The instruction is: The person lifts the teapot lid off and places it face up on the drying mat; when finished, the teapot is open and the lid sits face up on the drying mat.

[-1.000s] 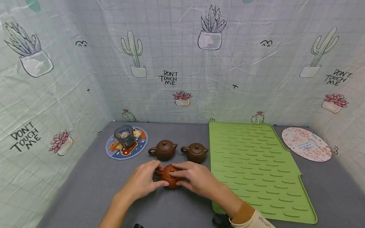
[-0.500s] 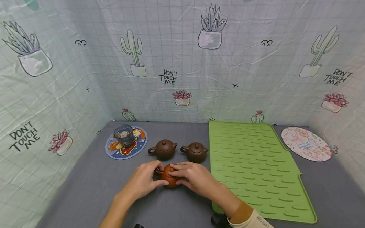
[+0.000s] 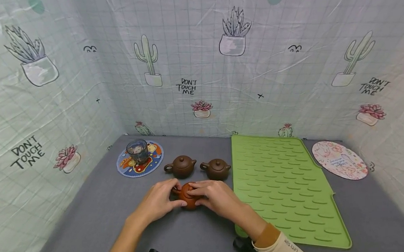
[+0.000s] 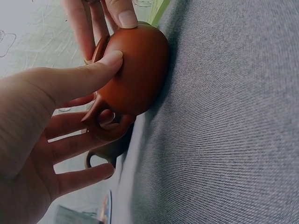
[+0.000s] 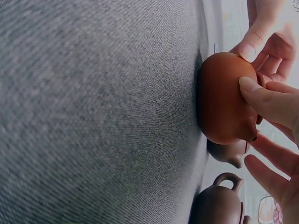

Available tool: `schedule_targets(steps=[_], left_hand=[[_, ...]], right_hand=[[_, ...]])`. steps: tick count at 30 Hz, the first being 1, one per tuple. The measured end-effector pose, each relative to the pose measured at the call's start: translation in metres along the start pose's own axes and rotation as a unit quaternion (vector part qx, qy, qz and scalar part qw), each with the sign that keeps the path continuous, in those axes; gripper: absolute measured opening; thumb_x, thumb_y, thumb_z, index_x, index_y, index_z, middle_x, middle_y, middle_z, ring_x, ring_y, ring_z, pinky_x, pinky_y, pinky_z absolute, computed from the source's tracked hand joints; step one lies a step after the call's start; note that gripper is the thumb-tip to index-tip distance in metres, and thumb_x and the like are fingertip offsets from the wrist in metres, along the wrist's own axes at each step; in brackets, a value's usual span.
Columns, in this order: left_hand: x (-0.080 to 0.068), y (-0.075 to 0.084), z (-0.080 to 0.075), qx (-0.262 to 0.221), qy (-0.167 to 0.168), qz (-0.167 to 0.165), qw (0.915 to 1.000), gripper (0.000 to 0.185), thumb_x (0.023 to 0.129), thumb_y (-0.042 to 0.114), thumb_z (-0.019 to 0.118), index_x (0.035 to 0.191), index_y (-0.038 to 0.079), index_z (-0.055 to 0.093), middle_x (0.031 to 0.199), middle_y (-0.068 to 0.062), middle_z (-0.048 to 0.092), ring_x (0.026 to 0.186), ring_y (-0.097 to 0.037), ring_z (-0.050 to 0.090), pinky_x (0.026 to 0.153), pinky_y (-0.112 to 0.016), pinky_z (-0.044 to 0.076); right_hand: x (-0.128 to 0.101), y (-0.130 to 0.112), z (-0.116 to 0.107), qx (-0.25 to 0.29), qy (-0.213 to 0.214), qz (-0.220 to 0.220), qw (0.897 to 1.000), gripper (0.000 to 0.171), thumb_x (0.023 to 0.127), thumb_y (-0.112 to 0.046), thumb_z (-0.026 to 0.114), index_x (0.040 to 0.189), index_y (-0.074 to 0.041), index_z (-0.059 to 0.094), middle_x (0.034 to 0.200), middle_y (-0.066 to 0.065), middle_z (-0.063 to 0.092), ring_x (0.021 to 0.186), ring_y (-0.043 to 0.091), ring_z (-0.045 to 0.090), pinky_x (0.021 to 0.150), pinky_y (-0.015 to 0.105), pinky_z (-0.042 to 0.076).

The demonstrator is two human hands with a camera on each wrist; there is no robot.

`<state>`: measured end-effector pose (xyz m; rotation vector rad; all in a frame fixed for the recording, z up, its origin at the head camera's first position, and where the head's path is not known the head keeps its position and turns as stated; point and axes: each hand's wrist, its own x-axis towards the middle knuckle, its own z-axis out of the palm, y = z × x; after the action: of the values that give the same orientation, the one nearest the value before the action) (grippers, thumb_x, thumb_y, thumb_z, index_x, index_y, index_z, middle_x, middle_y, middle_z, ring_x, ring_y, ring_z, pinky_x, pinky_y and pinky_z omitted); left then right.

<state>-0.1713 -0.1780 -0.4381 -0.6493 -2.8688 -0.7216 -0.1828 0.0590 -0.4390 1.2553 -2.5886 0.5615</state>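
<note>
Teapot [image 3: 187,195], small, reddish-brown clay, lid in place, was found standing on the grey surface [image 3: 90,219] near its front middle, just left of a green ribbed mat [image 3: 284,186]; contents could not be seen. It was held from both sides. The left hand [image 3: 157,201] was curled round the handle side, thumb pressed to the belly and a finger hooked at the loop handle, as shown in the left wrist view [image 4: 135,70]. The right hand [image 3: 216,195] was curled round the opposite side, fingertips laid over the lid and thumb set against the body, as shown in the right wrist view [image 5: 224,98].

Teapots, dark brown, two, lids on, were recorded just behind the held one: a left dark teapot [image 3: 181,166] and a right dark teapot [image 3: 217,169], side by side and apart from each other, the right one close to the mat's edge. Their contents were hidden.

Glass cup [image 3: 137,150], clear, was recorded upright on a round patterned coaster [image 3: 149,159] at the rear left of the surface; whether anything was in it could not be told.

Coaster, pale floral [image 3: 339,160], oval in view, lay bare at the right, beyond the mat.

Walls of cactus-printed sheeting [image 3: 199,65] enclosed the surface on three sides.
</note>
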Motion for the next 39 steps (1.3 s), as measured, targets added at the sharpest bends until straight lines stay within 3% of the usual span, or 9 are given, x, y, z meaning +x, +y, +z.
schedule_targets(steps=[11,20,39], left_hand=[[-0.001,-0.001,0.003,-0.005,-0.001,-0.005,1.0,0.036,0.078,0.037,0.089,0.103,0.024,0.066,0.098,0.011,0.069,0.088,-0.009,0.068,0.075,-0.03,0.054],[-0.002,0.0,0.003,-0.011,0.0,0.016,0.9998,0.034,0.08,0.033,0.087,0.107,0.025,0.069,0.107,0.01,0.071,0.094,-0.009,0.069,0.08,-0.033,0.057],[0.0,-0.001,0.004,-0.02,0.007,0.026,0.9994,0.028,0.079,0.033,0.088,0.101,0.025,0.073,0.108,0.012,0.072,0.095,-0.01,0.069,0.082,-0.036,0.056]], right_hand=[[0.002,0.0,-0.01,0.032,0.044,-0.009,0.998,0.036,0.085,-0.013,0.081,0.12,-0.021,0.077,0.13,0.002,0.073,0.109,0.016,0.073,0.088,0.028,0.06],[0.002,0.0,-0.017,0.025,0.093,-0.033,0.995,0.034,0.085,-0.007,0.081,0.116,-0.02,0.079,0.122,0.002,0.076,0.105,0.015,0.074,0.087,0.027,0.06],[-0.004,-0.003,-0.035,0.066,0.125,-0.009,0.99,0.033,0.088,-0.004,0.078,0.116,-0.021,0.078,0.12,-0.001,0.076,0.108,0.016,0.072,0.085,0.026,0.06]])
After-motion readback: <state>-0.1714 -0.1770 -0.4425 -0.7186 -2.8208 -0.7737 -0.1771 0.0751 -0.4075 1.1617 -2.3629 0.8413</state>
